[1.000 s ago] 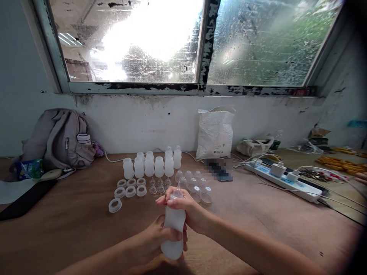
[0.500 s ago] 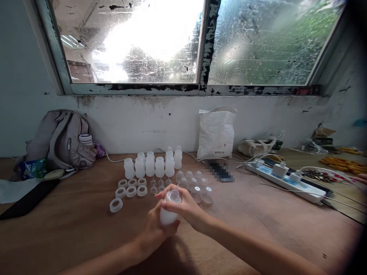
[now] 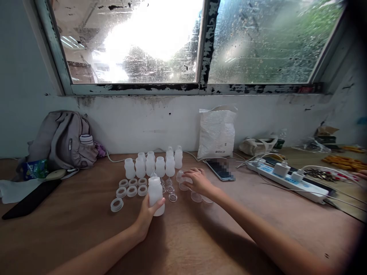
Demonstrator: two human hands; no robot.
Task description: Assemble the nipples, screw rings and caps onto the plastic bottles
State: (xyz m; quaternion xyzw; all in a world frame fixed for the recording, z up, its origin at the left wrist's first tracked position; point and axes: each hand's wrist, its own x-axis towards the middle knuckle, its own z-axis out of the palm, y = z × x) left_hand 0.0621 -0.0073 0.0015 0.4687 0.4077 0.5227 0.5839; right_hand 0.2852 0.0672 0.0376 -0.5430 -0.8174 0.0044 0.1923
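Observation:
My left hand [image 3: 146,218] is wrapped round a frosted white baby bottle [image 3: 155,194], upright above the front of the table, with a clear nipple on its top. My right hand [image 3: 200,182] reaches in among the clear dome caps [image 3: 196,197], its fingers curled down over one cap [image 3: 187,180] and partly hiding several others. Just beyond the held bottle lie clear nipples [image 3: 172,197], partly covered by it. To its left are white collar rings [image 3: 132,191] in rows, with one ring [image 3: 116,205] nearer me. Several open bottles [image 3: 140,168] stand behind; two at the back right carry nipples.
A phone [image 3: 220,170] lies right of the caps, before a white plastic bag [image 3: 216,133] against the wall. Further right is a power strip [image 3: 289,182] with trailing cables. At left sit a backpack [image 3: 61,141] and a black flat item [image 3: 33,199].
Both hands were together on the bottle. My left hand has moved it left and turned it more upright; my right hand has let go and moved right to the caps.

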